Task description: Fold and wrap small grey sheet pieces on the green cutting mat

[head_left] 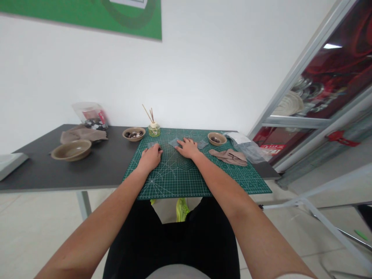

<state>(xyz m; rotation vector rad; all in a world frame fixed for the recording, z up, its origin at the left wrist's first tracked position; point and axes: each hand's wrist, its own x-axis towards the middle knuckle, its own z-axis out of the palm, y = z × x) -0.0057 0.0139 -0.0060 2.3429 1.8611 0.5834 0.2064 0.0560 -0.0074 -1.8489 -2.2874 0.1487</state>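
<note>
On the green cutting mat (162,182), my left hand (151,156) rests with its fingers curled together beside a small clear plastic piece (150,145); what they hold, if anything, is hidden. To its right, my right hand (187,148) lies with fingers spread on a clear plastic bag (174,142), and more clear plastic (202,144) shows past that hand. A bowl of dark and light pieces (134,134) stands at the mat's back left. Another small bowl (217,139) with dark pieces is at the right, behind a crumpled brown cloth (231,156).
A reed diffuser (154,129) stands at the mat's back edge. Leftward on the dark table (107,170) are a wide bowl (72,150), a brown cloth (83,134), a plastic bag (92,116) and a white object (11,163). Another plastic bag (247,147) lies at the right end.
</note>
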